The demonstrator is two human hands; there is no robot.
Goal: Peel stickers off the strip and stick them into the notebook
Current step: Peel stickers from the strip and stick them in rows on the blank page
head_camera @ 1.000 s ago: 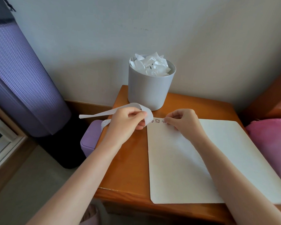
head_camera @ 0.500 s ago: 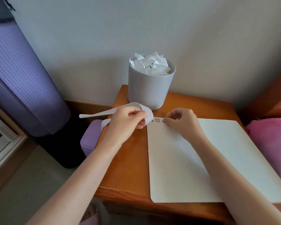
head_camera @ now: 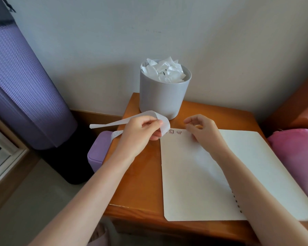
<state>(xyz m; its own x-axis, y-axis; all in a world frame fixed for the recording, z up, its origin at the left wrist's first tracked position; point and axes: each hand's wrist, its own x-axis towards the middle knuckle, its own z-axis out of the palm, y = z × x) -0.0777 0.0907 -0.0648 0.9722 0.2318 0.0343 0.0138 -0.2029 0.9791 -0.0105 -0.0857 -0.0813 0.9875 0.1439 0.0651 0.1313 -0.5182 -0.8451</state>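
Left hand [head_camera: 140, 132] in pinch, right hand [head_camera: 201, 129] loose

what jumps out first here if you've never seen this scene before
The round grey bin, crammed with crumpled white paper, stands out at the back of the orange wooden table. In front of it the left hand pinches a looping white paper strip, beside an open white notebook with a short row of small stickers at its top left corner. A big purple rolled mat fills the left side.
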